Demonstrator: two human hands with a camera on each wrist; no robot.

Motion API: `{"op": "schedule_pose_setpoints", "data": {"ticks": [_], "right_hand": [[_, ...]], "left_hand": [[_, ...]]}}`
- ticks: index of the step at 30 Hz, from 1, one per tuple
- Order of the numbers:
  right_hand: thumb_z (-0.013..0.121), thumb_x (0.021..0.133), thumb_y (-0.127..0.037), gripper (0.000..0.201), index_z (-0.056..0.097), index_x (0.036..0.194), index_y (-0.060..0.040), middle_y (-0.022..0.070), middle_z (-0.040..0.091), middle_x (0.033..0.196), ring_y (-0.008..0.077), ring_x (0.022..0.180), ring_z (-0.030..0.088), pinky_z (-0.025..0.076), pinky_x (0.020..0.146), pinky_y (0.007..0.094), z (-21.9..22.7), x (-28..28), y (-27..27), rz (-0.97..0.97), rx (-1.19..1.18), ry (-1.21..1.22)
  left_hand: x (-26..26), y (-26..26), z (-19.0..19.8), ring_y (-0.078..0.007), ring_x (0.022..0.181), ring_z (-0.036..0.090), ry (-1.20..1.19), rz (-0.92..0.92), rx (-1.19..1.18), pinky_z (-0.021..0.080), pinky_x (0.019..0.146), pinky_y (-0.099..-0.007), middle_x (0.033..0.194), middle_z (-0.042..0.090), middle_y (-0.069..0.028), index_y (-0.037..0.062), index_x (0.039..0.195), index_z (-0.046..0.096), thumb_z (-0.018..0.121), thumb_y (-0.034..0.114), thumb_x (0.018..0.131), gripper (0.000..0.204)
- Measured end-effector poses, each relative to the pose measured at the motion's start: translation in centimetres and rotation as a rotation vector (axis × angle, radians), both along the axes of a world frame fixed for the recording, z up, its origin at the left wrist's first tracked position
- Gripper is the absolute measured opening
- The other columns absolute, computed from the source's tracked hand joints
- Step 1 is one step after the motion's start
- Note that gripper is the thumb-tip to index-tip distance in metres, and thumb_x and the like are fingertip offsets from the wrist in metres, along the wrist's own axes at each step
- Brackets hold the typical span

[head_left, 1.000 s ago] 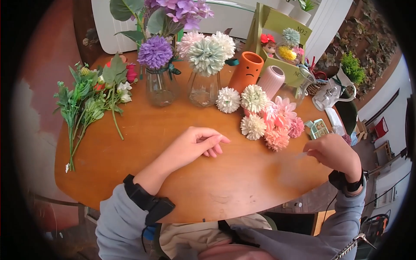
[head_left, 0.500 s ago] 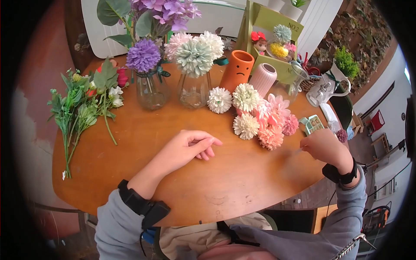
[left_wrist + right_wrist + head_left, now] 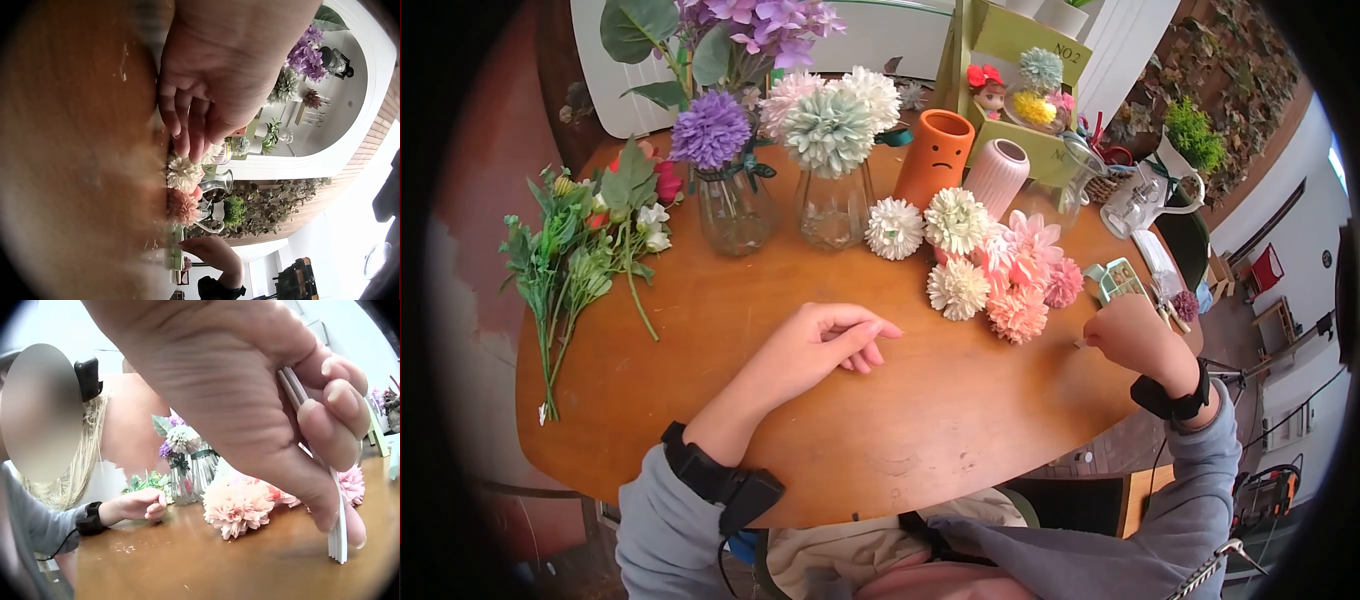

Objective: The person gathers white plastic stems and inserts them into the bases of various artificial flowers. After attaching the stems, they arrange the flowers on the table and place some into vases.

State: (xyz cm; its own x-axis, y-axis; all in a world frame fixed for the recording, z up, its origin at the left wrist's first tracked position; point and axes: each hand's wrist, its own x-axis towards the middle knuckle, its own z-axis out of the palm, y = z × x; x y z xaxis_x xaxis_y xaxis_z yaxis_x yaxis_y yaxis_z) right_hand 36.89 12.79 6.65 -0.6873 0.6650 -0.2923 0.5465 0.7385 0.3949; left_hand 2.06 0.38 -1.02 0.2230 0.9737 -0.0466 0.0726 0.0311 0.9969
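Note:
In the right wrist view, the right hand [image 3: 250,406] grips a thin white ridged stick [image 3: 339,531], its lower end at the wooden tabletop. From the head view, that hand [image 3: 1135,338] is at the table's right side, just right of the pink and peach flowers [image 3: 1017,314]. The left hand [image 3: 825,345] rests on its side near the middle of the table, fingers loosely curled with nothing in them. Cream and white flower heads [image 3: 958,288] lie beyond it. The left wrist view shows its relaxed fingers [image 3: 199,125] hanging.
Green stems with leaves [image 3: 550,290] lie at the left. Glass vases with flowers [image 3: 735,215], an orange cup with a frowning face [image 3: 933,165] and a pink ribbed vase [image 3: 997,180] stand behind. A glass pitcher [image 3: 1138,208] and a mint tray [image 3: 1116,278] are at the right.
The head view has shifted, so the table items appear further left. Both hands keep much the same pose; the white stick shows less beneath the right hand.

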Motion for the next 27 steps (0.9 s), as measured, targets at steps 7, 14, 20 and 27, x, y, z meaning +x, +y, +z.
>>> {"op": "schedule_pose_setpoints", "data": {"ticks": [7,14,20,27], "right_hand": [[0.062,0.074,-0.013,0.006,0.068,0.072,-0.0137,0.0062,0.061,0.062,0.0250,0.063,0.061,0.046,0.055,0.0364,-0.9,0.2,-0.7,-0.035,0.089,-0.097],[0.059,0.075,-0.010,0.019,0.063,0.094,-0.0101,-0.0004,0.058,0.060,0.0151,0.059,0.061,0.044,0.049,0.0276,-5.6,1.4,-1.7,-0.087,0.508,-0.174],[0.055,0.077,-0.009,0.050,0.050,0.126,-0.0013,-0.0025,0.055,0.058,0.0122,0.053,0.057,0.042,0.046,0.0257,-6.9,2.6,-2.2,-0.106,0.473,-0.146],[0.052,0.076,-0.006,0.063,0.034,0.136,0.0044,0.0046,0.057,0.054,0.0202,0.047,0.058,0.043,0.043,0.0325,-6.7,3.8,-0.6,-0.169,0.304,-0.053]], "left_hand": [[-0.1,0.0,-0.2,-0.0093,0.072,0.058,0.004,0.004,0.011,0.047,0.066,-0.0217,0.080,0.063,-0.0040,0.0025,0.105,0.065,0.047,0.024,0.096,0.030],[0.0,0.0,-0.1,-0.0089,0.072,0.058,0.002,0.004,0.002,0.046,0.067,-0.0212,0.079,0.063,-0.0034,0.0023,0.106,0.065,0.046,0.024,0.096,0.030],[0.1,-0.1,-0.1,-0.0086,0.073,0.059,0.011,0.012,0.005,0.045,0.067,-0.0208,0.078,0.063,-0.0025,0.0022,0.106,0.065,0.045,0.023,0.096,0.030],[0.0,0.0,-0.1,-0.0091,0.072,0.059,0.012,0.011,0.016,0.047,0.066,-0.0217,0.079,0.063,-0.0037,0.0026,0.104,0.065,0.047,0.024,0.096,0.030]]}}
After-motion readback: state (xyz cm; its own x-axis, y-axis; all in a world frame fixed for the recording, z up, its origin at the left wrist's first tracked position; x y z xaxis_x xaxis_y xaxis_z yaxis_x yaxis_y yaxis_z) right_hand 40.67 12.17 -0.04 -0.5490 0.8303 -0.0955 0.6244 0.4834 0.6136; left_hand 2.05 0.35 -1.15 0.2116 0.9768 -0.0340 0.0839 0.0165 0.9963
